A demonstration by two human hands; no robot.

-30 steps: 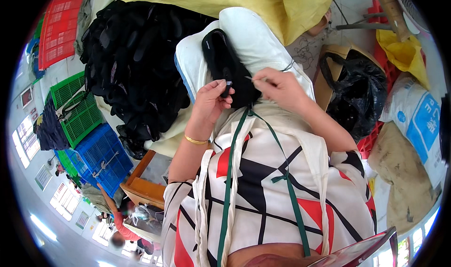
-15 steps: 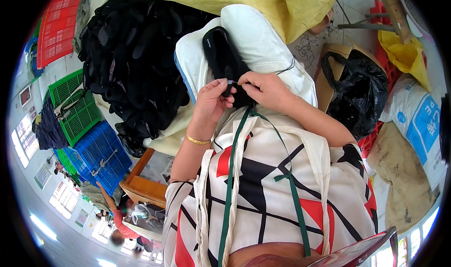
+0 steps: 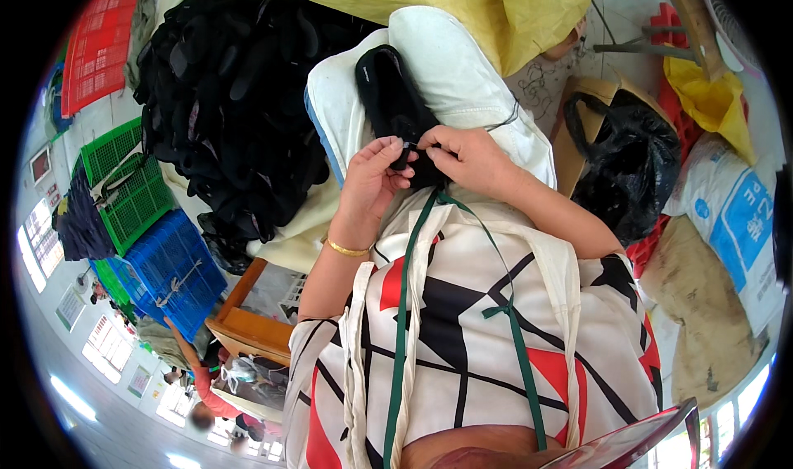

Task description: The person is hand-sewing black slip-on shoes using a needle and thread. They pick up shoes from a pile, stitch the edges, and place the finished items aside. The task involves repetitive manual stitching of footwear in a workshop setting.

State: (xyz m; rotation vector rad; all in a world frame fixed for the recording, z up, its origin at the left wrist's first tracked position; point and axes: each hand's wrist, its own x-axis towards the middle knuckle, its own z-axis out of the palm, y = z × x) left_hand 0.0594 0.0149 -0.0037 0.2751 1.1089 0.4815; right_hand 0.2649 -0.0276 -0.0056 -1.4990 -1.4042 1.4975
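Observation:
A black shoe [image 3: 383,93] lies toe away from me on white cloth [image 3: 446,56] over my lap. My left hand [image 3: 373,176] pinches a short black strap [image 3: 403,160] of the shoe, with a small shiny piece, perhaps a buckle, by the fingertips. Close beside it on the right, my right hand [image 3: 469,157] is closed in a pinch near the strap's shiny piece. What sits between those fingertips is too small to make out. The shoe's near end lies partly hidden behind both hands.
A large heap of black shoes [image 3: 239,81] lies to the left. Yellow sheeting [image 3: 529,15] hangs at the far side. On the right are a black plastic bag [image 3: 632,163] in a cardboard box and a white-and-blue sack [image 3: 735,213]. Blue crates [image 3: 178,262] and another person's arm [image 3: 183,343] appear lower left.
Both hands stay nearly in place at the strap. The strap end that stood up by the left fingertips now lies lower against the shoe. The view has shifted slightly.

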